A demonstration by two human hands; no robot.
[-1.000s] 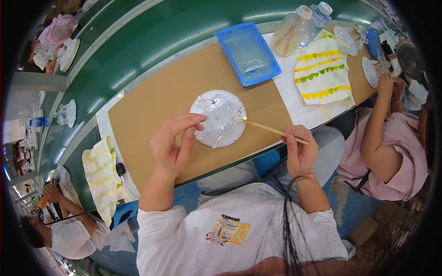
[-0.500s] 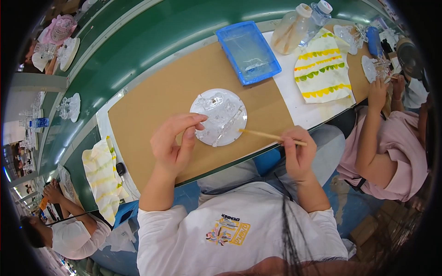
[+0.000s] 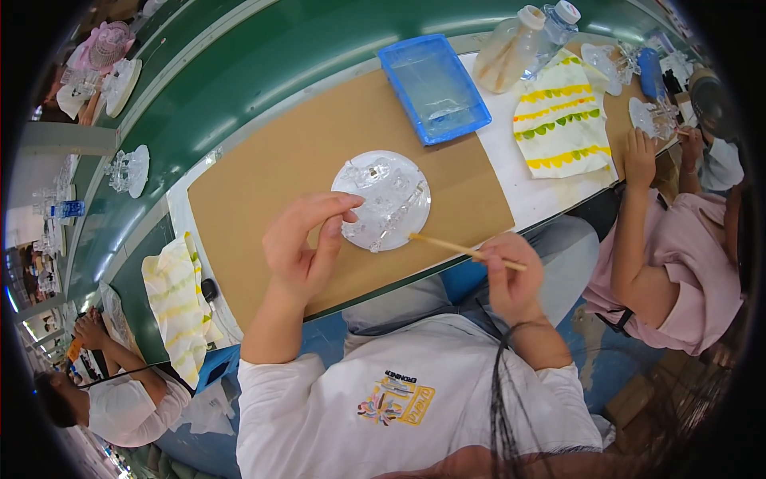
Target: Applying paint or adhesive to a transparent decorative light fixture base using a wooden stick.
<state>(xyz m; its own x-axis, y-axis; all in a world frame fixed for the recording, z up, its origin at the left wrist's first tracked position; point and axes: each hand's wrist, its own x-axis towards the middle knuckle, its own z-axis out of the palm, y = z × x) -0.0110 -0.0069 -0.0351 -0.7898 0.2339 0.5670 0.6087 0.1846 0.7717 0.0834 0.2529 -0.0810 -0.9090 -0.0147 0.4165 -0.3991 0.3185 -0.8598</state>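
Pinching a small clear plastic piece (image 3: pixel 351 214) between fingertips, the left hand (image 3: pixel 307 243) hovers at the round white plate of clear parts (image 3: pixel 381 201) on the brown desk (image 3: pixel 271 172); the right hand (image 3: pixel 511 275) grips a thin wooden stick (image 3: pixel 467 251) touching the plate's edge.

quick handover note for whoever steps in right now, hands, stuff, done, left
Left hand: fingertips pinched at the near-left edge of the round clear plate; what they pinch is too small to tell.
Right hand: holds a thin wooden stick, tip at the plate's near rim.
Plate sits on the brown mat, clear parts on it. Blue tray behind.
Done: parts laid on plate.
Left: probably more stick work on them.
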